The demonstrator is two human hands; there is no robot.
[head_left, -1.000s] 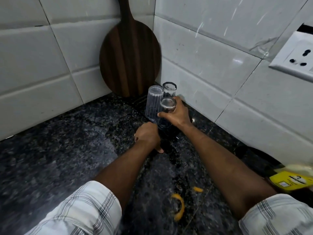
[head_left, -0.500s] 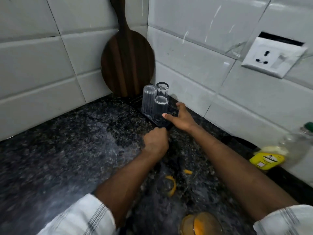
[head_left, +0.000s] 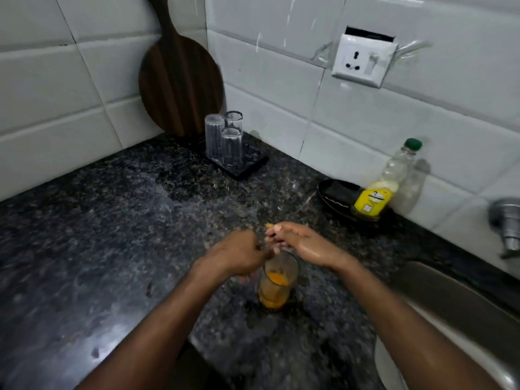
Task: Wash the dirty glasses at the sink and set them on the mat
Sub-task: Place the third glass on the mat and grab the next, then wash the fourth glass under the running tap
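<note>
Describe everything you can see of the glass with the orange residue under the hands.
The glass is a clear, straight-sided tumbler standing upright, mouth up, on the dark speckled counter, left of the sink. Orange residue coats its lower walls and pools at the bottom. The left hand and right hand meet just above its rim and hide the far edge. Motion blur keeps me from telling whether either touches it. Nothing else is against it.

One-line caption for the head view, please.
Left hand and right hand close together over an orange-stained glass on the counter; three clear glasses stand on the corner mat.
</note>
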